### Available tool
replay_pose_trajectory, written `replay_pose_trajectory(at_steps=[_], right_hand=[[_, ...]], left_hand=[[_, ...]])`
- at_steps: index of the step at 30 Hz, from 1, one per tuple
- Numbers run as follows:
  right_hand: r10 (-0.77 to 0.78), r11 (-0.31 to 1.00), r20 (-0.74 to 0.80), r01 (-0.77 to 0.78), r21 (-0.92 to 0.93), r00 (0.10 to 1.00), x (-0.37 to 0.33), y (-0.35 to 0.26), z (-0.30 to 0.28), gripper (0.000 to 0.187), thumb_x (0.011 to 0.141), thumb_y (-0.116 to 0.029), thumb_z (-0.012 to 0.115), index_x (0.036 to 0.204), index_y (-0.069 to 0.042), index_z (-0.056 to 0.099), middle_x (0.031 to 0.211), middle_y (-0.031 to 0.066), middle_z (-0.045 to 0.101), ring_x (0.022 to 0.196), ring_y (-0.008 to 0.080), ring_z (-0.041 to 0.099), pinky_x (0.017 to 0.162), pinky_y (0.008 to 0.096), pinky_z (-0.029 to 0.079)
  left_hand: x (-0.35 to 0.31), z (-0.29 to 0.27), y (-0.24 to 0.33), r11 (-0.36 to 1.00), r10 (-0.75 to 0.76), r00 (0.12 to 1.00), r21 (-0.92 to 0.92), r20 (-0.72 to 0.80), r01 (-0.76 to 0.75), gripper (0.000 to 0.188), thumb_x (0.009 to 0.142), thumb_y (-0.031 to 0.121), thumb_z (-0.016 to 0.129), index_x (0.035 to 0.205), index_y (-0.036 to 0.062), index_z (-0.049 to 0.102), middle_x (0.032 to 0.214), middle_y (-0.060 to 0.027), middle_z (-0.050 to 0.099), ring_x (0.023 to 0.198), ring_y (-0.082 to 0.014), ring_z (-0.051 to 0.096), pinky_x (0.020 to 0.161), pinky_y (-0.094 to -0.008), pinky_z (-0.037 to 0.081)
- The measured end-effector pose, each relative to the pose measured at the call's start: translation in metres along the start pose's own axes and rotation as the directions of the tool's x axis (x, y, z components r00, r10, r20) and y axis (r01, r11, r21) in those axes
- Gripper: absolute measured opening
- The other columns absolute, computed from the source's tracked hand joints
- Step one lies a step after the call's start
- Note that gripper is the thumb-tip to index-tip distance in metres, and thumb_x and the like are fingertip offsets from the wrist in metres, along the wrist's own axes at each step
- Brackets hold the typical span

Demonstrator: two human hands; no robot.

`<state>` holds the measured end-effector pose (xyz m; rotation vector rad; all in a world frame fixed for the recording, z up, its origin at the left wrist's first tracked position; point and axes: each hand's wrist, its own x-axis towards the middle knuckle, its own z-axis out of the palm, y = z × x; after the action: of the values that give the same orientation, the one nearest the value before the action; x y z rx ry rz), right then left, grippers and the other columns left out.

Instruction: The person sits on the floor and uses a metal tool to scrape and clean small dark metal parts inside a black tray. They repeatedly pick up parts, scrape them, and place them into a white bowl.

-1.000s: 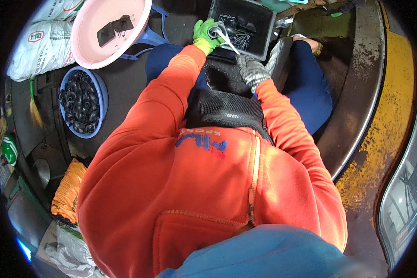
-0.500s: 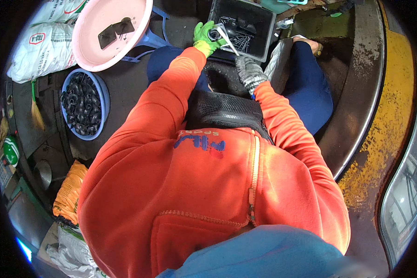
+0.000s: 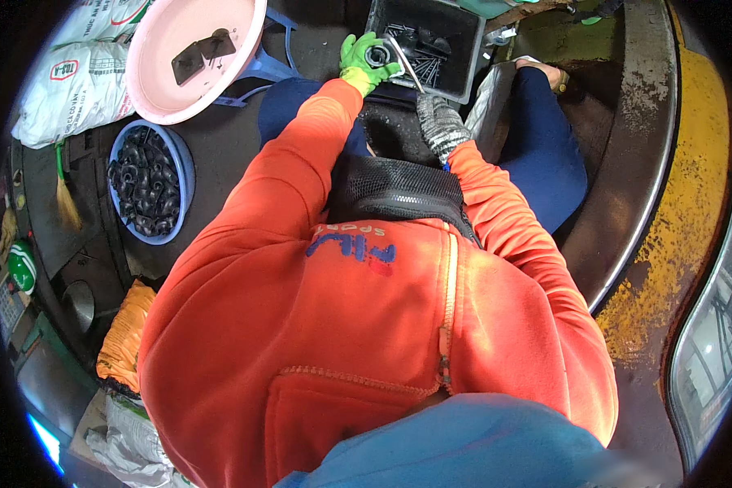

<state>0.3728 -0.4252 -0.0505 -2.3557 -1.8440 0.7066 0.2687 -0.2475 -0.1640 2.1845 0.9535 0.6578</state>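
My left hand (image 3: pixel 368 65), in a green glove, grips a small black round part (image 3: pixel 376 56) with a ring-like opening that faces up. My right hand (image 3: pixel 442 126), in a grey knitted glove, is wrapped round the lower end of a long thin metal tool (image 3: pixel 405 65). Its pale shaft slants up and left, passing close beside the black part; whether the two touch I cannot tell. Just beyond both hands stands a black bin (image 3: pixel 468 49), holding several dark bolt-like rods (image 3: pixel 428 70) and black pieces.
On the left, a blue basin (image 3: pixel 185 175) is heaped with black curved parts. A pink basin (image 3: pixel 148 81) with two dark flat pieces rests on a blue stool (image 3: pixel 267 69). White sacks (image 3: pixel 77 98) lie farther left. Along the right runs a worn yellow metal edge (image 3: pixel 691 163).
The tool's shaft has swung a little to the right and stands steeper. The black part shows its round opening more plainly, and my right hand has shifted slightly right.
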Motion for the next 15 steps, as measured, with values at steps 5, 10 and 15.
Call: replay_pose_trajectory(at_steps=[5,10,15], right_hand=[[0.124,0.966,-0.011,-0.118,0.231,0.992,-0.005,-0.001,0.001,0.034,0.092,-0.023,0.032,0.108,-0.001,0.053,0.103,0.0255,0.057,0.098,0.0373,0.056,0.083,0.0466,0.045],[-0.057,0.993,0.098,0.047,0.105,0.993,0.001,0.003,-0.007,0.033,0.092,-0.019,0.03,0.099,0.0,0.056,0.105,0.0243,0.056,0.096,0.0375,0.056,0.078,0.0463,0.046],[0.018,0.959,-0.363,0.086,0.269,0.932,-0.028,0.021,-0.049,0.023,0.087,-0.015,0.037,0.103,-0.002,0.049,0.089,0.0227,0.057,0.085,0.0375,0.058,0.072,0.0482,0.046]], left_hand=[[-0.001,0.0,0.0,0.999,0.015,0.999,0.037,0.04,-0.017,0.076,0.047,0.042,0.083,0.111,0.0108,0.055,0.125,-0.0099,0.049,0.124,-0.0372,0.03,0.106,-0.0434,0.021],[0.0,-0.003,0.006,0.982,-0.185,0.978,-0.022,0.099,0.188,0.075,0.05,0.042,0.082,0.114,0.013,0.055,0.129,-0.0099,0.045,0.127,-0.0334,0.028,0.108,-0.0421,0.017],[0.049,-0.044,0.035,0.888,-0.325,0.94,-0.311,0.102,0.34,0.073,0.054,0.033,0.083,0.114,0.0044,0.053,0.118,-0.0161,0.05,0.109,-0.0284,0.047,0.094,-0.0389,0.038]])
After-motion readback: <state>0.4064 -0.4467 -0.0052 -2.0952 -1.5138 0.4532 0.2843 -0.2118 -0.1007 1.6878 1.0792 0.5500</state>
